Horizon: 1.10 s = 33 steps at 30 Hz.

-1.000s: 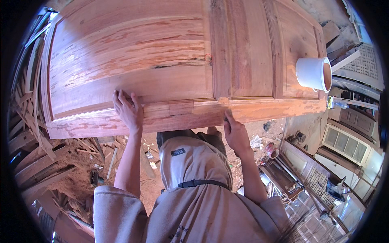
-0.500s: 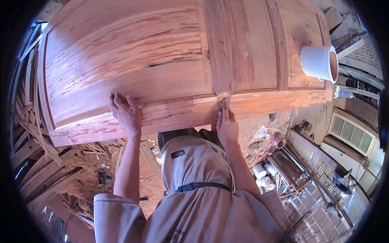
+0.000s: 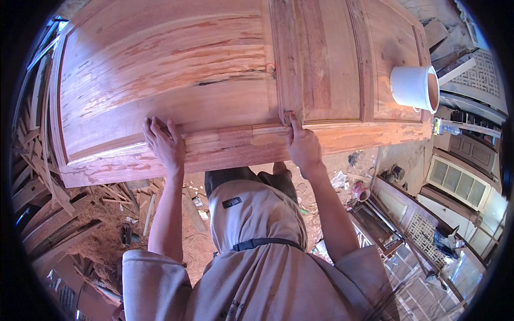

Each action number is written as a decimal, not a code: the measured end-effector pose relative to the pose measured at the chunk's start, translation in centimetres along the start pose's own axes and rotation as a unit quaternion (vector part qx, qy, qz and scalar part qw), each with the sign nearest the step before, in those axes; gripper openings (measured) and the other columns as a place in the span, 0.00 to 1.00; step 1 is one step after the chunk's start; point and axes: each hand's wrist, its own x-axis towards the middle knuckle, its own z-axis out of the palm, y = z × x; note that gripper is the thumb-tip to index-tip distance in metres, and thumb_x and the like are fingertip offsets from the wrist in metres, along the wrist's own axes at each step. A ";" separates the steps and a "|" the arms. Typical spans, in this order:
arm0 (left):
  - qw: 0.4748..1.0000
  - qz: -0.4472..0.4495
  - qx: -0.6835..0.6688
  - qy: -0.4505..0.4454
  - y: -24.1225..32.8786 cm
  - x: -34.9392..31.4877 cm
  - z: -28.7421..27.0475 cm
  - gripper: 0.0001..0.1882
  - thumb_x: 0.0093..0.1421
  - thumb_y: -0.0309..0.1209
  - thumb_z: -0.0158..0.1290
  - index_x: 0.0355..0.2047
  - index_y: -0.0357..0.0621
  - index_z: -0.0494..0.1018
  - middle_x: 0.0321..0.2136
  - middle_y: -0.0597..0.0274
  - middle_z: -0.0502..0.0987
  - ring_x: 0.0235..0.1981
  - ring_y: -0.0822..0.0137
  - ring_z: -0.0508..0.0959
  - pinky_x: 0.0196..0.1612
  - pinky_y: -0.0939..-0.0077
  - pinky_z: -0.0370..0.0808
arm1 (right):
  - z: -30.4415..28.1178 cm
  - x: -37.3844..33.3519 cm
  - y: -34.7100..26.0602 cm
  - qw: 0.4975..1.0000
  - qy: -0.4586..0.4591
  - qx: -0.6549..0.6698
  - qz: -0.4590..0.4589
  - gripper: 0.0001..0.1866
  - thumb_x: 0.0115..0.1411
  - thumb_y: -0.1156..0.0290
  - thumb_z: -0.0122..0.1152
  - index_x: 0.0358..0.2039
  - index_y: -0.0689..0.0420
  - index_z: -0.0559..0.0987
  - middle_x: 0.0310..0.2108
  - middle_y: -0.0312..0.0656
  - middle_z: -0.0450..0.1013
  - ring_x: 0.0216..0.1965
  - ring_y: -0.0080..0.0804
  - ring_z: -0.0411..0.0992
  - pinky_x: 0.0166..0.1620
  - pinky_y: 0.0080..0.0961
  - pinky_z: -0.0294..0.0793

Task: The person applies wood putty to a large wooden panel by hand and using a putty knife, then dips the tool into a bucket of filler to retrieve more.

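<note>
A large wooden door [image 3: 230, 101] with framed panels lies flat in front of me, its grain streaked with lighter patches. My left hand [image 3: 164, 145] rests on its near edge rail, fingers spread and bent over the panel's border, holding nothing. Farther right, my right hand [image 3: 303, 147] presses a small grey-brown piece of sandpaper [image 3: 287, 119] against the joint where the upright middle stile meets the near rail. The index finger is stretched along the sandpaper, while the other fingers curl under. Most of the sandpaper is hidden by the fingers.
A white bucket [image 3: 411, 88] stands on the door's right end. Wood scraps [image 3: 51, 176] and sawdust [image 3: 99, 235] cover the floor at left. At right are a red-and-white tub [image 3: 361, 191], a white-framed window piece [image 3: 459, 181] and leaning boards.
My right hand has slid the sandpaper away from me, from the near rail up onto the stile joint. My left hand stays almost in place.
</note>
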 end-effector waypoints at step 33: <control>1.000 0.002 0.006 -0.004 -0.1 -0.3 -0.2 0.29 0.69 0.48 0.47 0.61 0.38 0.64 0.64 0.42 0.61 0.66 0.43 0.61 0.65 0.47 0.57 | -2.6 -3.3 2.3 0.996 0.009 0.082 -0.014 0.27 0.67 0.69 0.53 0.65 0.54 0.66 0.32 0.60 0.77 0.33 0.61 0.77 0.37 0.51 0.76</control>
